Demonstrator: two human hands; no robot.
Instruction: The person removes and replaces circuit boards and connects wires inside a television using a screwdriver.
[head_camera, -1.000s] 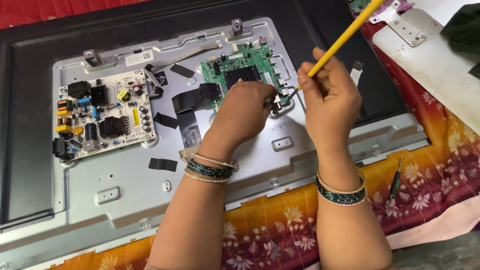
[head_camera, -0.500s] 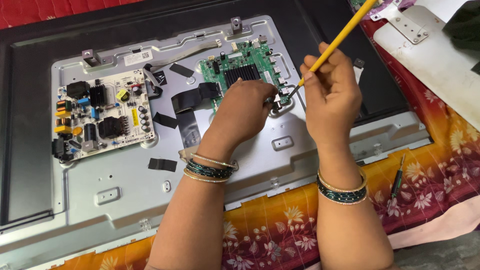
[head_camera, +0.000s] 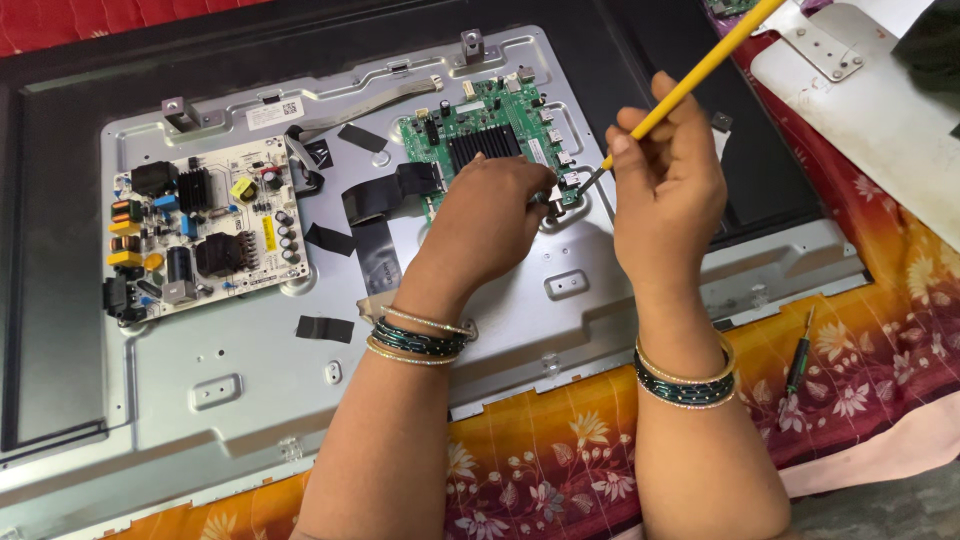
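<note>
At the far left of the grey metal back plate (head_camera: 250, 400) sits the pale power board (head_camera: 200, 235), crowded with black, yellow and blue parts, well apart from both hands; strips of black tape (head_camera: 324, 328) lie on the plate just right of it, and a flat black ribbon cable (head_camera: 385, 200) runs from there toward the green circuit board (head_camera: 490, 135) near the plate's top middle; the plate itself rests inside a dark screen frame (head_camera: 60, 300).

The left hand (head_camera: 490, 225) lies palm down over the lower right corner of the green circuit board, fingers curled and pinched together at that corner beside a small metal connector; what they pinch is hidden under the knuckles, so I cannot tell what they grip; bangles ring the wrist.

Just right of it, the right hand (head_camera: 665, 190) is closed around a yellow-handled screwdriver (head_camera: 700, 70), thumb and fingers wrapped on the lower shaft; the handle slants up to the right and out of view, while the dark metal tip points down-left and meets the board's corner just beside the left fingertips.

Further right, a small green-handled screwdriver (head_camera: 797, 365) lies on the orange floral cloth (head_camera: 560, 450), near the right wrist; a white metal panel (head_camera: 870, 100) lies at the upper right corner.
</note>
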